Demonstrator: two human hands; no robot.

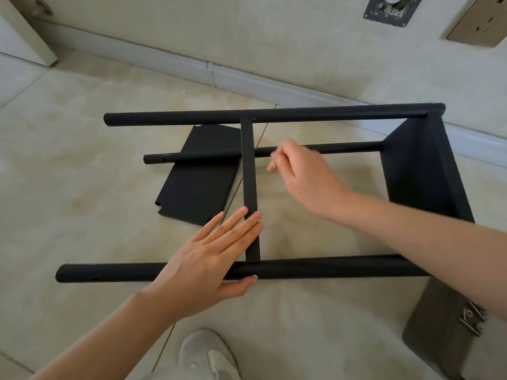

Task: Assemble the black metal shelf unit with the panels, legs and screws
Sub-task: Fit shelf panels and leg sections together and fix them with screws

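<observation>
Middle panel steadied edge-on between the legs

Left hand presses flat and open; right hand pinches something small, probably a screw. Unfastened, the panel could tip or slide off its holes.

One view only, so nothing is being shared between cameras. The head-worn camera is looking forward and steeply down from standing height at a tiled floor, with wide-angle bending showing along the skirting board at the top. It is facing a wall, which is filling the upper edge of the frame. Both forearms are reaching in from the bottom corners, the left hand and right hand sitting close, near mid-frame. The black shelf frame is spanning most of the width. A white shoe is showing at the bottom edge, directly beneath the lens.
</observation>
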